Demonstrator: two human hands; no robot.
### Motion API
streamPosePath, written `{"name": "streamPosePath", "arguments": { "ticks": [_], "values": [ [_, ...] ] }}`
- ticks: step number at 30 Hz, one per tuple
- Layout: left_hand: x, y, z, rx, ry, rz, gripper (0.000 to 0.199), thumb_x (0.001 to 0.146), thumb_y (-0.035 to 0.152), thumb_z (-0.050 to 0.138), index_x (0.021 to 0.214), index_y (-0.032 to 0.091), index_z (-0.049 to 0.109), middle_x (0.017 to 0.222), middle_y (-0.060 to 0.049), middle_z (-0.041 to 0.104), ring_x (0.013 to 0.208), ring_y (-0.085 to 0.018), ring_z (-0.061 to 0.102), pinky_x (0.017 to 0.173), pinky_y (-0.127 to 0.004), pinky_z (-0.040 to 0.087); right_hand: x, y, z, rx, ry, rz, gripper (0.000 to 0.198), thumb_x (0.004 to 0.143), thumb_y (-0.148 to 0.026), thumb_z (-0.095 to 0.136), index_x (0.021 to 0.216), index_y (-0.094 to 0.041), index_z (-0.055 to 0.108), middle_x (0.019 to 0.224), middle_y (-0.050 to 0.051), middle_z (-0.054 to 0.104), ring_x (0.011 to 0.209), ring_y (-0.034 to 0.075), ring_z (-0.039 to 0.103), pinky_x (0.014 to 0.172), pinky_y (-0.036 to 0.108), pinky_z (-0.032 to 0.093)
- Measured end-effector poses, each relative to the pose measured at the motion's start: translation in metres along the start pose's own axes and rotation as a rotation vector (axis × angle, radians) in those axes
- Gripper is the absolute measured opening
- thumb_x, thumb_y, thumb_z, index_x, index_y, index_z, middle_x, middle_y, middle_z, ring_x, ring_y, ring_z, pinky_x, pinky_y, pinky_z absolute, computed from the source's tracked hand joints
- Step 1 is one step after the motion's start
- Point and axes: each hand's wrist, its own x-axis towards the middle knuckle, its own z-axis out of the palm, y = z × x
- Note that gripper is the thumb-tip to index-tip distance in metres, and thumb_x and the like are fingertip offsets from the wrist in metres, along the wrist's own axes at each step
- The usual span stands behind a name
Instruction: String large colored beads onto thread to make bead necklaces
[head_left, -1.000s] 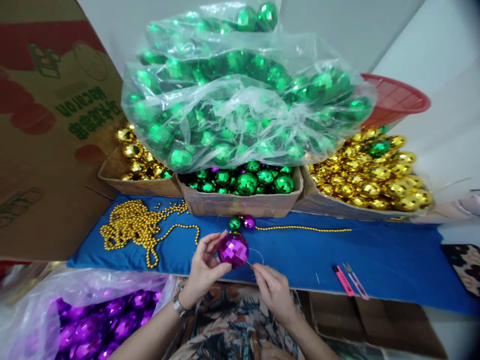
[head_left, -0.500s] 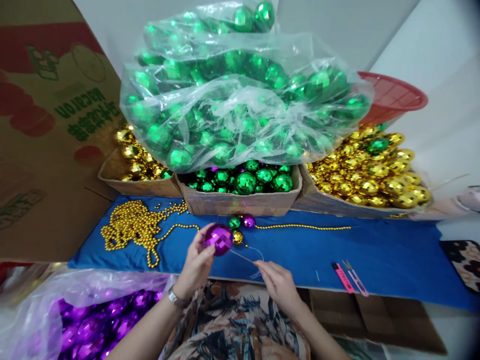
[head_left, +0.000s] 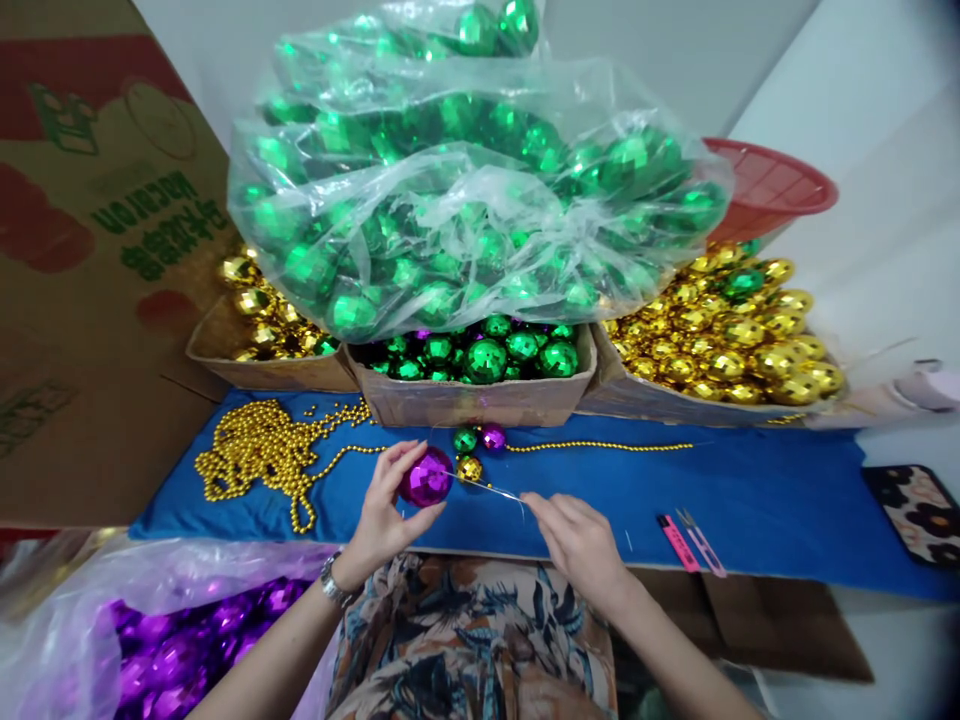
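My left hand point(head_left: 394, 505) holds a shiny purple faceted ball point(head_left: 427, 477) between thumb and fingers, above the blue cloth. A thin pale thread point(head_left: 491, 488) runs from the ball to my right hand point(head_left: 577, 540), whose fingertips pinch it; whether a needle is there too I cannot make out. Just behind the purple ball, a small green ball point(head_left: 465, 439), a small purple ball point(head_left: 493, 437) and a small gold ball point(head_left: 469, 469) lie close together. From this cluster a string of gold beads point(head_left: 600, 446) stretches right along the cloth.
A heap of gold bead strings point(head_left: 259, 450) lies left on the blue cloth point(head_left: 600, 500). Pink snips point(head_left: 701, 543), a pink cutter point(head_left: 679, 544) and a flowered phone case point(head_left: 915, 510) are at right. Behind stand ball-filled cardboard boxes point(head_left: 480, 402) under a bag of green balls point(head_left: 480, 200).
My right hand has moved slightly right, and the thread now stretches straighter from the ball. My left thumb has come away from the ball's front to below it. The view has shifted a little.
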Motion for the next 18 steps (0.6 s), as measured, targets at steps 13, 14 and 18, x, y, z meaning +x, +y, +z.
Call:
{"name": "streamPosePath", "arguments": {
  "ticks": [13, 14, 18],
  "values": [
    [0.000, 0.002, 0.009, 0.225, -0.269, 0.280, 0.060, 0.079, 0.012, 0.060, 0.135, 0.032, 0.052, 0.135, -0.011, 0.050, 0.133, -0.034, 0.037, 0.108, -0.055, 0.032, 0.030, -0.017, -0.016, -0.333, -0.168, -0.207, 0.022, 0.087, -0.006, 0.052, 0.102, -0.016, 0.064, 0.071, 0.004, 0.062, 0.067, 0.018, 0.054, 0.062, 0.034, 0.035],
    [0.001, 0.004, 0.010, 0.191, -0.281, 0.233, 0.061, 0.078, 0.016, 0.064, 0.136, 0.031, 0.052, 0.136, -0.012, 0.050, 0.132, -0.034, 0.039, 0.107, -0.054, 0.034, 0.032, -0.018, -0.015, -0.314, -0.193, -0.206, 0.022, 0.085, -0.004, 0.054, 0.101, -0.016, 0.064, 0.072, 0.004, 0.062, 0.067, 0.018, 0.055, 0.063, 0.033, 0.036],
    [0.006, 0.010, 0.011, -0.102, -0.487, -0.097, 0.063, 0.074, 0.034, 0.072, 0.133, 0.025, 0.052, 0.120, -0.011, 0.061, 0.105, -0.029, 0.061, 0.091, -0.043, 0.050, 0.038, -0.014, -0.015, -0.358, -0.183, -0.203, 0.023, 0.084, -0.004, 0.054, 0.099, -0.018, 0.064, 0.069, 0.004, 0.060, 0.065, 0.019, 0.053, 0.060, 0.034, 0.033]
  ]
}}
